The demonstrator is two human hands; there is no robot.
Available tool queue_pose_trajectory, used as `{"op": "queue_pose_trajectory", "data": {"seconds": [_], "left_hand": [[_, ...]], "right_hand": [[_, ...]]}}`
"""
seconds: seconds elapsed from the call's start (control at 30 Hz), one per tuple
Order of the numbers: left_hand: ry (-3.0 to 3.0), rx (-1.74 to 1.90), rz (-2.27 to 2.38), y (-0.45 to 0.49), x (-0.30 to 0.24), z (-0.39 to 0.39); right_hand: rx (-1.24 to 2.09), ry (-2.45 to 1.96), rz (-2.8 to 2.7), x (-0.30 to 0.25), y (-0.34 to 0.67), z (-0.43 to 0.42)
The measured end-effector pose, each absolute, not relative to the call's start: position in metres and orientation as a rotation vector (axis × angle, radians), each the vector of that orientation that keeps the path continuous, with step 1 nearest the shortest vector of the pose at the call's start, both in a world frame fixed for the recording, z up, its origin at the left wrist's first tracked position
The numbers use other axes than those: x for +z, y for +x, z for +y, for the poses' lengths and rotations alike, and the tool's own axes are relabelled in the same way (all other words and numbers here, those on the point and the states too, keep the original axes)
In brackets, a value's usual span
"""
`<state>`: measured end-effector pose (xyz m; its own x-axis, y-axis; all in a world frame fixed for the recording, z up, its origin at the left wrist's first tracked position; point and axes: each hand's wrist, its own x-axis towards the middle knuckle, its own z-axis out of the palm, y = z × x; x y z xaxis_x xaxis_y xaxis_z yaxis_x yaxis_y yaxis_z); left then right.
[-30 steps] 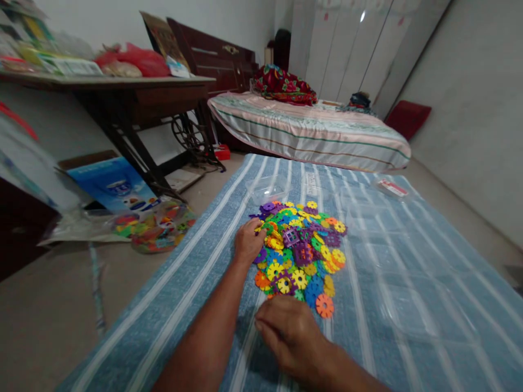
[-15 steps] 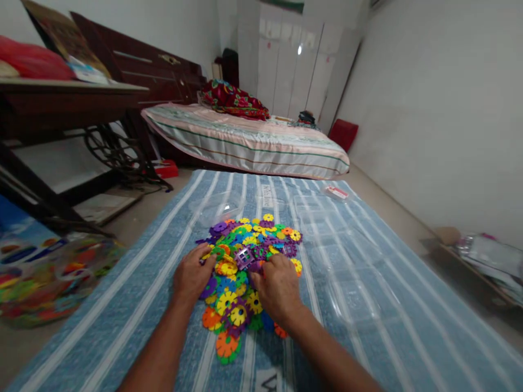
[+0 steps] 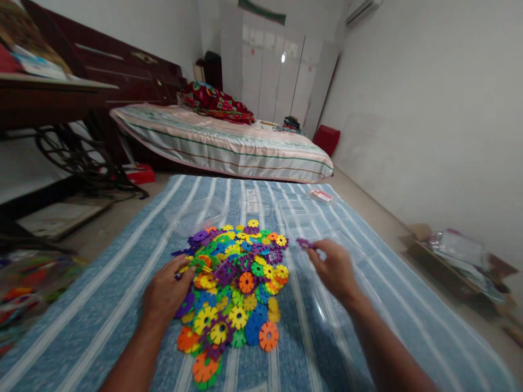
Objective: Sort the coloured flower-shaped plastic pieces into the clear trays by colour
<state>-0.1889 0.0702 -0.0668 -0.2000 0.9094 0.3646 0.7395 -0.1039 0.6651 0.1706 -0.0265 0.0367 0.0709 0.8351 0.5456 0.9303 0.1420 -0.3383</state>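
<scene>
A heap of plastic snowflake-disc building pieces point(image 3: 237, 316) in yellow, green, blue, orange and purple is spread over the striped cloth. My left hand point(image 3: 167, 288) rests at the heap's left edge, fingers curled against green and yellow discs; whatever lies between the fingertips is mostly hidden. Off to the right of the heap, my right hand point(image 3: 337, 269) pinches a purple notched building piece point(image 3: 304, 243) between thumb and fingers, raised over clear plastic containers. One clear plastic container point(image 3: 196, 215) sits behind the heap on the left.
A blue-and-white striped cloth point(image 3: 134, 267) covers the table. On it lie clear trays point(image 3: 300, 209) and a red-and-white packet point(image 3: 321, 195). Beyond stands a bed point(image 3: 229, 152). A bag of colourful pieces point(image 3: 28, 288) is at the left, a cardboard box point(image 3: 461, 261) on the floor at right.
My right hand has left the heap and moved right, carrying a purple piece. My left hand stays at the heap's left edge. The view has shifted slightly right.
</scene>
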Motion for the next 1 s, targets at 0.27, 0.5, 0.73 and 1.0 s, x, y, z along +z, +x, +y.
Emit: {"op": "queue_pose_trajectory", "data": {"seconds": [0.27, 0.5, 0.73, 1.0], "left_hand": [[1.854, 1.164, 1.946, -0.182, -0.059, 0.062], [1.837, 1.159, 1.952, -0.179, -0.056, 0.058], [1.851, 1.144, 1.967, -0.178, -0.057, 0.058], [1.865, 1.105, 1.972, -0.177, -0.055, 0.056]], "right_hand": [[-0.602, -2.458, -1.470, 0.050, 0.289, 0.003], [-0.290, -1.885, -1.737, 0.014, 0.226, -0.034], [0.217, -1.501, -2.015, -0.004, 0.133, -0.090], [0.218, -1.697, -2.094, -0.032, 0.103, -0.099]]}}
